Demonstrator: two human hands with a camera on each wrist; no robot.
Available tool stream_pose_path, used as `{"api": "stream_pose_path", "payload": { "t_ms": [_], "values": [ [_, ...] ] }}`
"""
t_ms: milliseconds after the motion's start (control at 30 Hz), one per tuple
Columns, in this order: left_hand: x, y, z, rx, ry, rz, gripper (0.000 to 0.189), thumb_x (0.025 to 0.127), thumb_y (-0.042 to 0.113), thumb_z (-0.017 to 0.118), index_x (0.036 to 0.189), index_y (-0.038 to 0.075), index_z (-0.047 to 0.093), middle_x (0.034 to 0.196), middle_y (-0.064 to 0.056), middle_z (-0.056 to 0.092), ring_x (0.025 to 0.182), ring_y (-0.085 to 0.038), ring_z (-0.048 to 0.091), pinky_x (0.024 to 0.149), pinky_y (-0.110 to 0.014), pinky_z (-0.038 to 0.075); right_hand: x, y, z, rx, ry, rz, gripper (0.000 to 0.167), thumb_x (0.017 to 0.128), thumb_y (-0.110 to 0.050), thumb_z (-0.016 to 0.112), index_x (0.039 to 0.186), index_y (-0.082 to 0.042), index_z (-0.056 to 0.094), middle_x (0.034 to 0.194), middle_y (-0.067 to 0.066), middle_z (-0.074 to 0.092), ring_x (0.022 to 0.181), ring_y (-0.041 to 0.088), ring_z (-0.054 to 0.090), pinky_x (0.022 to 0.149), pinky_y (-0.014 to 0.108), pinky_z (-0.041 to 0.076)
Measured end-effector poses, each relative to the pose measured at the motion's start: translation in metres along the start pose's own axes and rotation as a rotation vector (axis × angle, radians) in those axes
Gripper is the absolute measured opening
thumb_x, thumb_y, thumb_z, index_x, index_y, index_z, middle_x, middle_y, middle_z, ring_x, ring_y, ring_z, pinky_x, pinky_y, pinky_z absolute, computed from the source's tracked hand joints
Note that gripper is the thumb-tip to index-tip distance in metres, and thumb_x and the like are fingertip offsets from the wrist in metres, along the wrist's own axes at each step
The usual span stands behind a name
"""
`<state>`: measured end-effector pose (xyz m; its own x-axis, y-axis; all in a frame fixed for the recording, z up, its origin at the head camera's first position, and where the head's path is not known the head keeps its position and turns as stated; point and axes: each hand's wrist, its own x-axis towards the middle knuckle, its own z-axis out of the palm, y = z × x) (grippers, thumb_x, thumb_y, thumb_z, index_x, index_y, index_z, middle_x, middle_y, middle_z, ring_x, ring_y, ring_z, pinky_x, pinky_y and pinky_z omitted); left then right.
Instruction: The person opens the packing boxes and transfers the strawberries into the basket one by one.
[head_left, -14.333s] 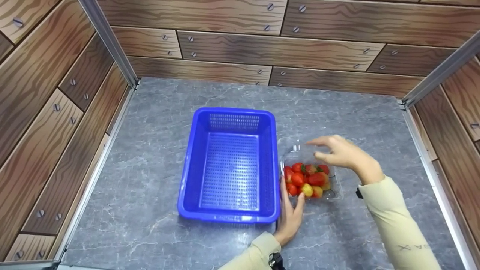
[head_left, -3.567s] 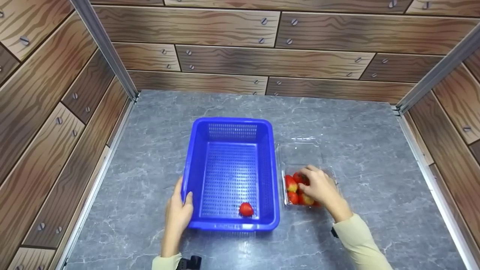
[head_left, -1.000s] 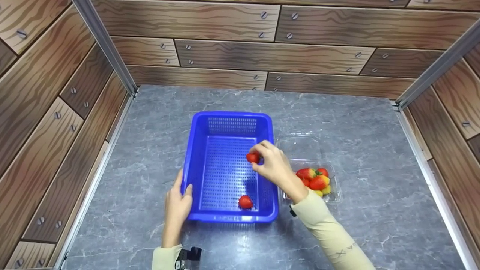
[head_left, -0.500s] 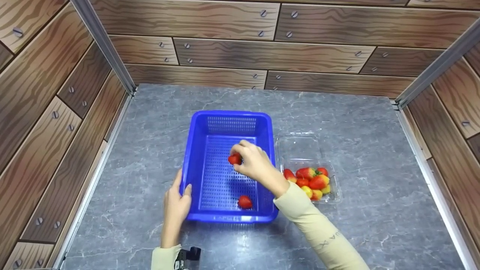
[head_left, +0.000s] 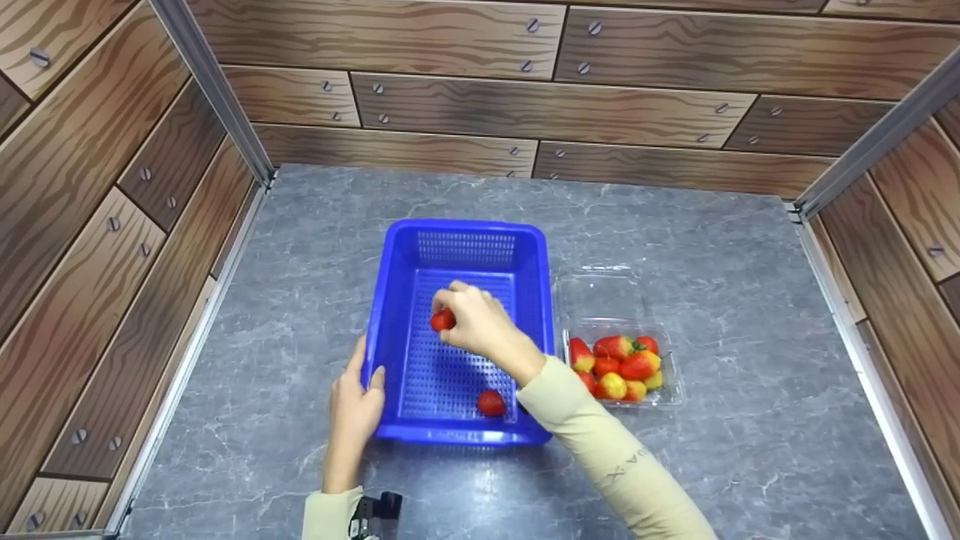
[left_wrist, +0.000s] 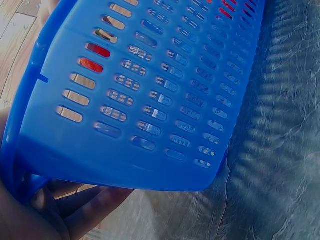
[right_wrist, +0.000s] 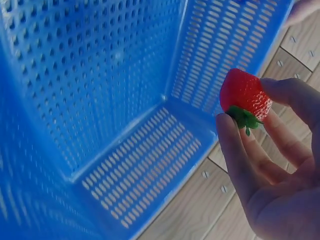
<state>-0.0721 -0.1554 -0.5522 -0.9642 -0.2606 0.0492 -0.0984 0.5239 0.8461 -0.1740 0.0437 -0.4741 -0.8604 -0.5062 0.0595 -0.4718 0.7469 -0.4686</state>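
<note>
In the head view, my left hand [head_left: 356,405] grips the left rim of a blue perforated plastic basket [head_left: 465,435], its thumb over the rim; the left wrist view shows fingers below the basket's rim. Over the basket, my right hand [head_left: 480,322] pinches a red strawberry [head_left: 442,320] between thumb and fingertips. Seen from the right wrist, the strawberry [right_wrist: 242,95] has a green leafy cap and is held above the basket's inside. A second red strawberry [head_left: 490,403] lies on the basket floor near its front right corner.
Right of the basket stands a clear plastic box [head_left: 675,382] with its lid [head_left: 600,292] folded back. Several red and yellow fruits [head_left: 637,366] lie in it. Wood-patterned walls [head_left: 450,105] enclose the grey marbled table [head_left: 750,300].
My left hand has gone from the plastic box to the basket's left rim. One strawberry came to lie in the basket; my right hand has carried another from the box leftward over it.
</note>
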Motion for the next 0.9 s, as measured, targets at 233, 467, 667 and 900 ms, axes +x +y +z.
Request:
{"api": "stream_pose_path", "payload": {
  "t_ms": [233, 467, 667, 900],
  "values": [
    [0.002, 0.002, 0.0, -0.009, -0.012, 0.001, 0.06, 0.093, 0.006, 0.061, 0.15, 0.011, 0.044, 0.132, -0.025, 0.059, 0.118, -0.046, 0.057, 0.1, -0.059, 0.043, 0.007, -0.002, 0.024, -0.034, -0.076, 0.016, 0.028, 0.071, -0.01, 0.08, 0.097, -0.012, 0.071, 0.091, 0.002, 0.059, 0.081, 0.022, 0.061, 0.068, 0.035, 0.054],
    [0.001, 0.003, -0.001, 0.0, -0.019, 0.0, 0.06, 0.094, 0.007, 0.06, 0.151, 0.012, 0.043, 0.131, -0.026, 0.059, 0.117, -0.046, 0.058, 0.1, -0.059, 0.043, 0.005, 0.003, 0.045, -0.076, -0.129, -0.013, 0.025, 0.069, -0.004, 0.077, 0.092, -0.01, 0.072, 0.088, 0.003, 0.062, 0.08, 0.023, 0.063, 0.067, 0.036, 0.055],
    [0.0, 0.002, -0.001, 0.001, -0.005, 0.001, 0.06, 0.093, 0.005, 0.06, 0.15, 0.011, 0.044, 0.13, -0.026, 0.06, 0.116, -0.047, 0.058, 0.098, -0.06, 0.044, 0.003, 0.007, 0.058, -0.108, -0.158, -0.037, 0.018, 0.07, 0.0, 0.073, 0.086, -0.007, 0.071, 0.082, 0.005, 0.061, 0.074, 0.025, 0.063, 0.062, 0.036, 0.055],
    [0.0, 0.001, 0.0, 0.0, 0.0, 0.007, 0.059, 0.093, 0.004, 0.06, 0.15, 0.01, 0.045, 0.13, -0.027, 0.06, 0.116, -0.047, 0.058, 0.098, -0.06, 0.044, 0.006, 0.008, 0.063, -0.108, -0.172, -0.018, 0.018, 0.071, 0.0, 0.073, 0.088, -0.007, 0.072, 0.084, 0.005, 0.062, 0.077, 0.024, 0.063, 0.067, 0.037, 0.056]
  ]
}}
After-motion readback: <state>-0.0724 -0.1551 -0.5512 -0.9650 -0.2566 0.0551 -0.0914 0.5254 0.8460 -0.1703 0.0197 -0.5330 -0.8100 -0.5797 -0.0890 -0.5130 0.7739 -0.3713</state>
